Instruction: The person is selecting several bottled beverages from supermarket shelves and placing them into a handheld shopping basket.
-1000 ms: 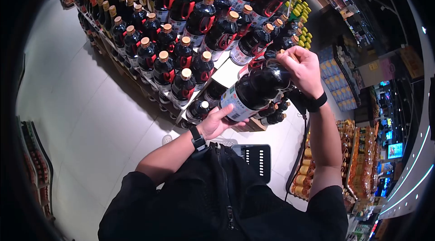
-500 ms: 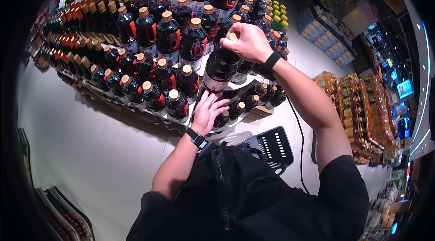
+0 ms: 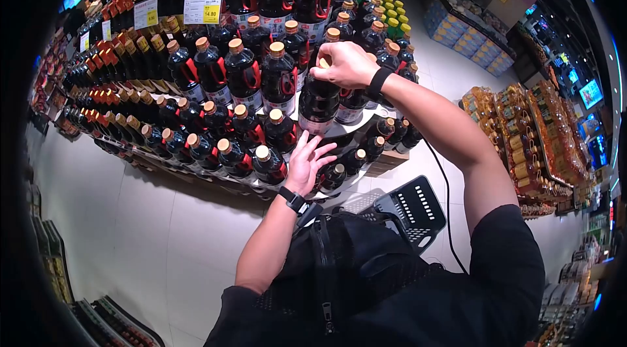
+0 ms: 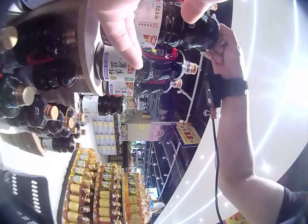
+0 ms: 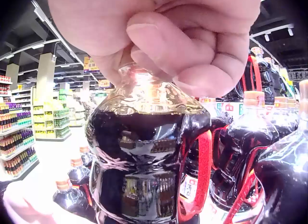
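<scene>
A big dark soy sauce bottle (image 3: 319, 107) stands upright at the corner of the display, among matching bottles. My right hand (image 3: 349, 65) pinches it at the cap and neck from above. In the right wrist view, curled fingers wrap the neck, and the bottle's red handle (image 5: 202, 178) faces the neighbouring bottles. My left hand (image 3: 305, 165) is low in front, fingers spread and fingertips right at the bottle's lower label. The left wrist view shows the pale label (image 4: 148, 22) beside the left fingers and thumb. My left palm holds nothing.
Rows of dark bottles (image 3: 238, 122) fill the stepped display to the left, with price signs (image 3: 204, 7) above. Smaller bottles (image 3: 356, 159) stand on a lower shelf at right. A grey basket (image 3: 418, 206) is by my body. Oil bottles (image 3: 516, 138) stand farther right.
The bottle, tilted near my body with my left hand under its base, has moved forward onto the display and upright. My left hand has come off its underside; the right still grips the top.
</scene>
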A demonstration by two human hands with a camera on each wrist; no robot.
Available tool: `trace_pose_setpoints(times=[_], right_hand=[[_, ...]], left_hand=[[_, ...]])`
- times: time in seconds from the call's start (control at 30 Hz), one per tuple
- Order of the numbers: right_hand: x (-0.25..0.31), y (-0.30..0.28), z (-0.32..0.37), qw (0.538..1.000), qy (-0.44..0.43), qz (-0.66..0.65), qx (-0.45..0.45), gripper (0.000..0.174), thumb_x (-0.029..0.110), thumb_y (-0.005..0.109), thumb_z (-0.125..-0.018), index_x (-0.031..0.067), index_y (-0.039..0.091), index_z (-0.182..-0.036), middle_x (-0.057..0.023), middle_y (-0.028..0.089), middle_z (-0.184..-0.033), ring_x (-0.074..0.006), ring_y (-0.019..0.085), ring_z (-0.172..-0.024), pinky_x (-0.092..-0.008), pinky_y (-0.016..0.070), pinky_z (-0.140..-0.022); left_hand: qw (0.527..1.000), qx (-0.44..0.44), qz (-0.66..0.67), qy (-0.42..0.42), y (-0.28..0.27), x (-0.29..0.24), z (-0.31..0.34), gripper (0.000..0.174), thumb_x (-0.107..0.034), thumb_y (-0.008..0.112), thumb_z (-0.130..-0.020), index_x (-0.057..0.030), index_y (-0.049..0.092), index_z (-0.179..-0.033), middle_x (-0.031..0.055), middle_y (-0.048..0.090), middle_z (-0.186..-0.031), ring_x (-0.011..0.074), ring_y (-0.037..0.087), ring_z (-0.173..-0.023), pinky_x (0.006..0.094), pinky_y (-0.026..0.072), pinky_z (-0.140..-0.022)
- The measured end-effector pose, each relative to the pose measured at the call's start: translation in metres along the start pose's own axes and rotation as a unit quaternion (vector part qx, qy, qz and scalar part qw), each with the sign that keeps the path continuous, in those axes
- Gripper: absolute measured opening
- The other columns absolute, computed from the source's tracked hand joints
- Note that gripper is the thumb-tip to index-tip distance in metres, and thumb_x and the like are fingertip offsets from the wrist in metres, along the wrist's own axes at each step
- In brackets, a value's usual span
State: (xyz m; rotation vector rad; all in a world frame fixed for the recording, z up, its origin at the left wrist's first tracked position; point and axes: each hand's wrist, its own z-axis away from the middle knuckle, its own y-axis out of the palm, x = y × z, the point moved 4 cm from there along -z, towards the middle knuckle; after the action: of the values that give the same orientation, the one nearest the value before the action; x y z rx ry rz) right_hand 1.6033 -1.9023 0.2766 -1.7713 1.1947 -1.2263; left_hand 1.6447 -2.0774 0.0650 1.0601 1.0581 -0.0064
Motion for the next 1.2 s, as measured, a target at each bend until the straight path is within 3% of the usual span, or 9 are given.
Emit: trace_pose_setpoints(times=[0.27, 0.33, 0.4, 0.67, 0.8, 1.0, 1.13, 1.17, 1.2], right_hand=[[-0.01, 0.004, -0.002, 0.999, 0.041, 0.02, 0.01, 0.046, 0.043, 0.068, -0.078, 0.0011, 0.07, -0.097, -0.0217, 0.07, -0.087, -0.0378, 0.069, -0.086, -0.0461, 0.0543, -0.081], [-0.013, 0.003, -0.002, 0.998, 0.058, 0.015, 0.005, 0.045, 0.042, 0.067, -0.078, -0.0005, 0.07, -0.093, -0.0229, 0.07, -0.088, -0.0382, 0.069, -0.087, -0.0465, 0.0543, -0.081], [-0.019, 0.005, -0.003, 0.998, 0.063, 0.007, -0.024, 0.045, 0.043, 0.069, -0.08, -0.0016, 0.065, -0.081, -0.0221, 0.066, -0.074, -0.038, 0.068, -0.076, -0.045, 0.0525, -0.071], [-0.016, 0.014, -0.004, 0.993, 0.101, 0.054, -0.039, 0.045, 0.044, 0.066, -0.078, -0.0006, 0.068, -0.086, -0.0223, 0.069, -0.082, -0.0373, 0.069, -0.083, -0.0464, 0.0544, -0.077], [-0.013, 0.009, -0.004, 0.99, 0.095, 0.059, -0.084, 0.039, 0.039, 0.065, -0.076, 0.001, 0.073, -0.078, -0.0225, 0.07, -0.079, -0.0385, 0.07, -0.078, -0.0468, 0.0562, -0.075], [-0.014, 0.009, -0.003, 0.988, 0.117, 0.065, -0.075, 0.037, 0.038, 0.064, -0.076, 0.0024, 0.073, -0.079, -0.0221, 0.071, -0.08, -0.0379, 0.071, -0.077, -0.0466, 0.0562, -0.075], [-0.027, -0.007, 0.002, 0.986, 0.159, 0.038, -0.028, 0.042, 0.043, 0.065, -0.076, 0.0028, 0.07, -0.087, -0.02, 0.071, -0.084, -0.0353, 0.071, -0.084, -0.0455, 0.0569, -0.077], [-0.024, -0.005, -0.001, 0.989, 0.141, 0.042, -0.026, 0.045, 0.045, 0.064, -0.076, 0.003, 0.07, -0.088, -0.0199, 0.072, -0.086, -0.0353, 0.072, -0.085, -0.0455, 0.0571, -0.077], [-0.032, -0.006, -0.002, 0.988, 0.143, 0.047, -0.033, 0.049, 0.049, 0.062, -0.076, 0.0023, 0.07, -0.089, -0.0202, 0.072, -0.087, -0.0353, 0.072, -0.086, -0.046, 0.057, -0.077]], left_hand=[[1.0, -0.007, -0.011, -0.008, 0.0, 0.002, -0.011, 0.084, -0.023, 0.053, -0.101, -0.0033, -0.008, -0.156, 0.0256, 0.032, -0.152, 0.0399, 0.056, -0.124, 0.0467, 0.0548, -0.091], [1.0, -0.002, -0.015, -0.007, -0.001, 0.003, -0.013, 0.084, -0.023, 0.053, -0.101, -0.0041, -0.007, -0.156, 0.025, 0.032, -0.153, 0.0399, 0.056, -0.124, 0.0465, 0.055, -0.091], [1.0, 0.004, -0.018, -0.007, 0.001, 0.003, -0.017, 0.083, -0.023, 0.053, -0.101, -0.005, -0.007, -0.156, 0.0245, 0.031, -0.153, 0.04, 0.055, -0.124, 0.0463, 0.0552, -0.091], [0.999, -0.027, -0.037, -0.01, 0.012, -0.006, -0.02, 0.085, -0.021, 0.056, -0.1, -0.006, -0.004, -0.157, 0.0227, 0.035, -0.152, 0.0405, 0.055, -0.125, 0.047, 0.0545, -0.091], [0.999, -0.018, -0.029, -0.005, 0.01, -0.008, -0.027, 0.085, -0.021, 0.057, -0.099, -0.0058, -0.004, -0.157, 0.0223, 0.037, -0.15, 0.0408, 0.055, -0.125, 0.0478, 0.0538, -0.092], [0.999, -0.017, -0.029, -0.018, 0.007, -0.008, -0.032, 0.08, -0.019, 0.056, -0.099, -0.005, 0.003, -0.158, 0.0203, 0.044, -0.143, 0.0409, 0.055, -0.124, 0.0493, 0.0528, -0.093], [1.0, -0.01, -0.022, -0.011, 0.01, 0.006, -0.051, 0.078, -0.017, 0.058, -0.099, -0.0056, 0.008, -0.157, 0.0116, 0.054, -0.128, 0.0397, 0.057, -0.122, 0.0528, 0.0513, -0.094], [1.0, -0.006, -0.02, -0.01, 0.012, 0.001, -0.047, 0.078, -0.013, 0.057, -0.099, -0.0055, 0.007, -0.158, 0.0176, 0.037, -0.149, 0.037, 0.061, -0.118, 0.0474, 0.0559, -0.087], [0.999, 0.003, -0.033, -0.009, 0.02, 0.0, -0.05, 0.074, -0.012, 0.055, -0.099, -0.0055, 0.009, -0.157, 0.017, 0.04, -0.146, 0.0359, 0.061, -0.118, 0.0462, 0.0564, -0.087]])
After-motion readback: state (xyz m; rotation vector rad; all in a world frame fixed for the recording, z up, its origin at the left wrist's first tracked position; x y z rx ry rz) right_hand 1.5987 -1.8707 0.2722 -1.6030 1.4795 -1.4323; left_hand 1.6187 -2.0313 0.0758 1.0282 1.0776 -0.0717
